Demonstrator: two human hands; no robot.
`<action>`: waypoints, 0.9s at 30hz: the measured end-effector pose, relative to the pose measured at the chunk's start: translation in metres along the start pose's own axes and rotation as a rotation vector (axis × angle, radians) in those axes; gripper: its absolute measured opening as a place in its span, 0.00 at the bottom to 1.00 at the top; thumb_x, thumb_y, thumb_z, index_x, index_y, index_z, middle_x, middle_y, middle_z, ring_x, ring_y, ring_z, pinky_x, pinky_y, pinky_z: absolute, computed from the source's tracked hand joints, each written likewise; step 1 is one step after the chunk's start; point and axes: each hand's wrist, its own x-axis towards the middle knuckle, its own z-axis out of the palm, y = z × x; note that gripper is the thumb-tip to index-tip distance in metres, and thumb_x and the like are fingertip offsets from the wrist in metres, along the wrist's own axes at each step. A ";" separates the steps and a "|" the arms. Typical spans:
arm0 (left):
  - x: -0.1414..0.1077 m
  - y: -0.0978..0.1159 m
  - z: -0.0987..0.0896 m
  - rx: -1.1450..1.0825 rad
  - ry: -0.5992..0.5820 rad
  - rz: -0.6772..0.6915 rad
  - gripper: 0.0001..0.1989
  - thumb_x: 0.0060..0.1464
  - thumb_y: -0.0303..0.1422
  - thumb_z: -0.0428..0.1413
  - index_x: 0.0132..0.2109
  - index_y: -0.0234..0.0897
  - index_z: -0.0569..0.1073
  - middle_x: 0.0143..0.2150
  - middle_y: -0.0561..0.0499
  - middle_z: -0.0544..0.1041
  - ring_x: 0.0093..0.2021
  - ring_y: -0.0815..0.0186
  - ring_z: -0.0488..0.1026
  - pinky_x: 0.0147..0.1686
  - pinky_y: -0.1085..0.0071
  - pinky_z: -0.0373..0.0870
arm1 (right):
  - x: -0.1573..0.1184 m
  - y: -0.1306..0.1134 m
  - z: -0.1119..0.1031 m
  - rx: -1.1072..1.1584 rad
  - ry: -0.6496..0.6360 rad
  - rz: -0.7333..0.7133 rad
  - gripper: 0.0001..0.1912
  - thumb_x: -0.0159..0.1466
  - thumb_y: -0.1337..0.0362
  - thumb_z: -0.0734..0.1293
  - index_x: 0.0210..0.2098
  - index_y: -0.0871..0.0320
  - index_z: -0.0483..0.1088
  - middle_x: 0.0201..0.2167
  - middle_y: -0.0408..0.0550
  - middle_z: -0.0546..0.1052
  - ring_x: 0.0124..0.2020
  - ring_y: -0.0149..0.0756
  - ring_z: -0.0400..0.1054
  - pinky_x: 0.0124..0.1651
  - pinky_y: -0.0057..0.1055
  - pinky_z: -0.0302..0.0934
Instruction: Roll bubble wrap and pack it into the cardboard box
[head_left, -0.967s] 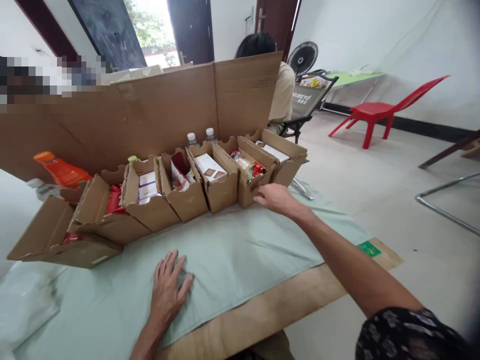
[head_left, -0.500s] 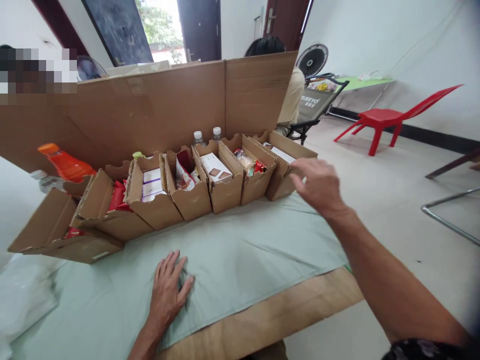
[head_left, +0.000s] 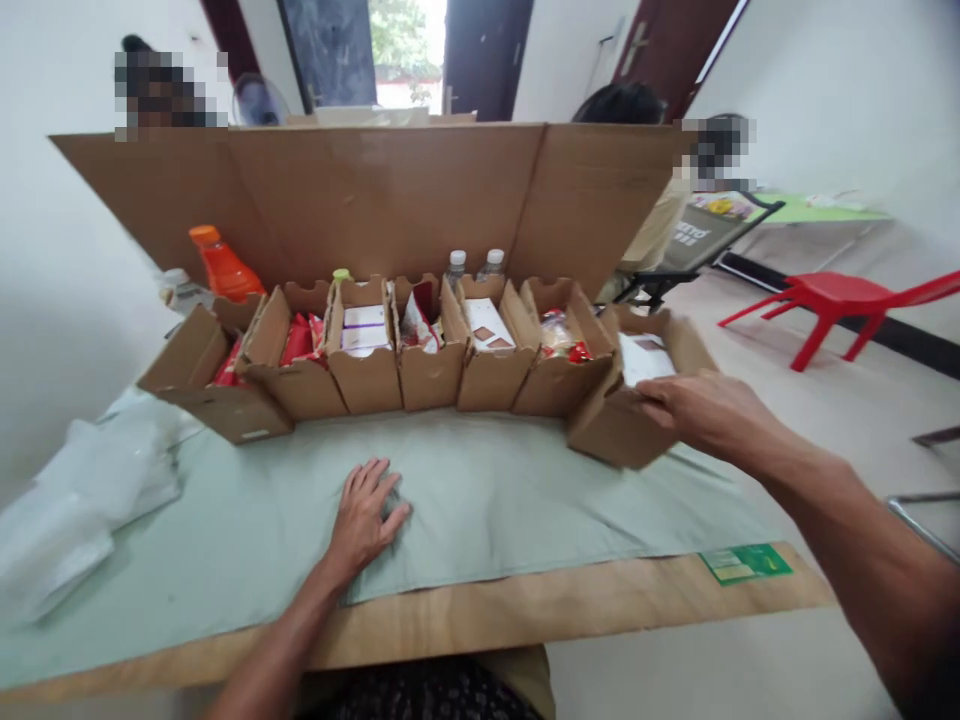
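My right hand (head_left: 701, 405) grips the front rim of the rightmost cardboard box (head_left: 619, 430), fingers closed over its edge. That box is angled out from the row, and a white packet (head_left: 645, 358) shows inside it. My left hand (head_left: 367, 510) lies flat on the pale green cloth (head_left: 480, 490), fingers spread, holding nothing. Several more open cardboard boxes stand side by side in a curve. Among them are one with a white box (head_left: 487, 325) inside, one with red packets (head_left: 300, 338) and one with purple-edged white boxes (head_left: 364, 330).
Behind the row stands a tall cardboard panel (head_left: 390, 190), with an orange bottle (head_left: 225, 265) and clear bottles (head_left: 491, 265) before it. Crumpled clear plastic (head_left: 97, 490) lies at left. A green card (head_left: 746, 564) lies on the table edge. A red chair (head_left: 836, 300) stands at right; people are beyond the panel.
My right hand has closed on the rightmost box's rim, and that box has come nearer and turned out of the row. The view has swung left; my left hand stays on the cloth.
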 end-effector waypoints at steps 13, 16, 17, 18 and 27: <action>0.004 -0.001 -0.021 -0.513 0.284 -0.285 0.22 0.67 0.46 0.52 0.58 0.37 0.76 0.61 0.38 0.78 0.63 0.51 0.73 0.65 0.46 0.69 | 0.008 -0.183 -0.110 0.742 0.079 -0.433 0.11 0.64 0.63 0.64 0.28 0.57 0.76 0.23 0.43 0.76 0.25 0.31 0.66 0.30 0.29 0.56; -0.002 0.000 -0.038 -0.651 0.338 -0.405 0.25 0.72 0.47 0.44 0.61 0.37 0.74 0.62 0.39 0.76 0.64 0.54 0.72 0.66 0.50 0.68 | 0.006 -0.199 -0.127 1.036 0.274 -0.515 0.11 0.66 0.59 0.66 0.37 0.56 0.81 0.31 0.44 0.82 0.32 0.34 0.73 0.37 0.30 0.65; -0.005 0.001 -0.044 -0.675 0.351 -0.435 0.26 0.72 0.47 0.42 0.61 0.37 0.74 0.63 0.39 0.76 0.65 0.54 0.72 0.67 0.51 0.68 | 0.005 -0.195 -0.128 1.070 0.349 -0.504 0.11 0.65 0.58 0.68 0.38 0.55 0.81 0.33 0.45 0.82 0.34 0.35 0.74 0.40 0.32 0.67; -0.009 0.001 -0.050 -0.689 0.357 -0.456 0.26 0.72 0.48 0.42 0.61 0.38 0.74 0.63 0.40 0.76 0.65 0.54 0.72 0.67 0.51 0.67 | 0.003 -0.188 -0.125 1.082 0.432 -0.467 0.11 0.65 0.57 0.69 0.39 0.55 0.82 0.35 0.45 0.83 0.36 0.36 0.75 0.43 0.33 0.69; -0.017 0.031 -0.055 -0.732 0.169 -0.408 0.29 0.66 0.42 0.55 0.71 0.41 0.63 0.70 0.40 0.68 0.69 0.50 0.67 0.68 0.47 0.65 | -0.041 -0.135 0.059 1.394 0.505 0.361 0.13 0.59 0.52 0.71 0.37 0.53 0.82 0.40 0.54 0.85 0.46 0.55 0.79 0.52 0.55 0.73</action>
